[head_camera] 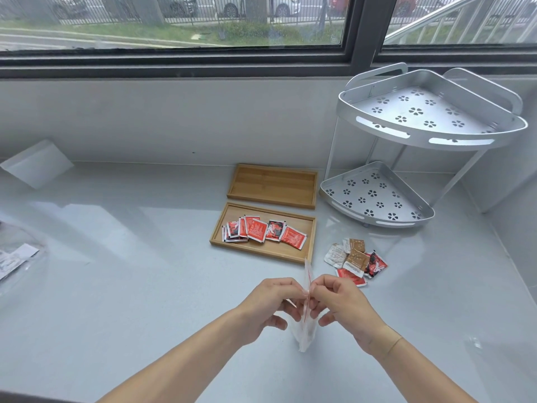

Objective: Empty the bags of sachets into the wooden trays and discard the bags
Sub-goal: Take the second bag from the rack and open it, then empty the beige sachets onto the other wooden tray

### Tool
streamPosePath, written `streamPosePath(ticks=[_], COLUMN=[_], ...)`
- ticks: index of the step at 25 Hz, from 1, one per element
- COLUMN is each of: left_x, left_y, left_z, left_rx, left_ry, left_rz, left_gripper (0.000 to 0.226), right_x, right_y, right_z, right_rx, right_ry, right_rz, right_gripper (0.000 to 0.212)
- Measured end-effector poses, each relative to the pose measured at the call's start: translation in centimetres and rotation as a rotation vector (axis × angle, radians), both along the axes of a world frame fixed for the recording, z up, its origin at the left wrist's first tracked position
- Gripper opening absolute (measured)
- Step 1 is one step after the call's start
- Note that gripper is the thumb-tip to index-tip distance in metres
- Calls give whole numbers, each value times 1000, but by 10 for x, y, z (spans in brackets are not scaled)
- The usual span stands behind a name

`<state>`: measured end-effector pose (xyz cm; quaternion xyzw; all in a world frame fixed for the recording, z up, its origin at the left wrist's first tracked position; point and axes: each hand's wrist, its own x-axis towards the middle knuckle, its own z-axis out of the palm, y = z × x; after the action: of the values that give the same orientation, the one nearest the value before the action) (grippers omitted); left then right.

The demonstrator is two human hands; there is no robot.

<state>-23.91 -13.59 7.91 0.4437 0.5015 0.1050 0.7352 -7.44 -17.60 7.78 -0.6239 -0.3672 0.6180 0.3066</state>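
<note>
**Bag Handling: Two-Handed Pinch at the Zip Seal**

The left hand (271, 302) and the right hand (338, 305) are meeting in the lower centre of the frame, each pinching one side of the clear zip bag (305, 330) at its red seal strip. The fingers of both hands are closed down on the plastic, with the thumbs pressing from the top; the remaining fingers are curling loosely underneath. The bag is hanging edge-on between the hands, above the grey counter (145, 257), and it is appearing flat; whether any sachets remain inside cannot be told.

Just above the hands, the near wooden tray (229, 248) is holding a row of red sachets (263, 231). The far wooden tray (273, 170) is sitting directly behind it, with nothing in it. A loose pile of brown, white and red sachets (356, 264) is lying on the counter to the right of the near tray, outside both trays. A silver corner rack (421, 135) is standing at the upper right. More plastic (17, 257) is lying at the left edge.

Risks, as judged from this position:
- If the bag is being pulled open, a sudden release of the seal is likely to jerk the hands apart and scatter any contents across the counter.
- The thin plastic is offering little purchase, so the pinch may slip.
- The loose pile may be overlooked and left outside the trays.
</note>
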Motion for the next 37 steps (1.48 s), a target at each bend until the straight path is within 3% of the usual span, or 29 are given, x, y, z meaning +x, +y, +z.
streamPosePath(ticks=[5, 15, 24, 26, 30, 34, 37], left_x=[5, 7, -9, -20, -22, -25, -25], left_y=[-1, -2, 21, 28, 34, 48, 51], left_z=[1, -8, -11, -4, 11, 28, 33], left_rx=[158, 243, 696, 755, 1042, 1235, 1248], left_ry=[86, 136, 572, 631, 826, 863, 830], left_rz=[-91, 12, 56, -34, -397, -714, -722], left_gripper=[13, 20, 16, 15, 11, 9, 11], right_x=[1, 6, 23, 35, 48, 52, 48], right_y=[0, 2, 8, 11, 19, 28, 32], right_z=[-1, -4, 1, 8, 20, 34, 36], right_rx=[-30, 69, 110, 142, 300, 356, 352], right_ry=[-55, -66, -392, -541, -1025, -1160, -1202], right_rz=[38, 96, 123, 188, 561, 767, 770], right_gripper=[29, 20, 14, 14, 17, 8, 8])
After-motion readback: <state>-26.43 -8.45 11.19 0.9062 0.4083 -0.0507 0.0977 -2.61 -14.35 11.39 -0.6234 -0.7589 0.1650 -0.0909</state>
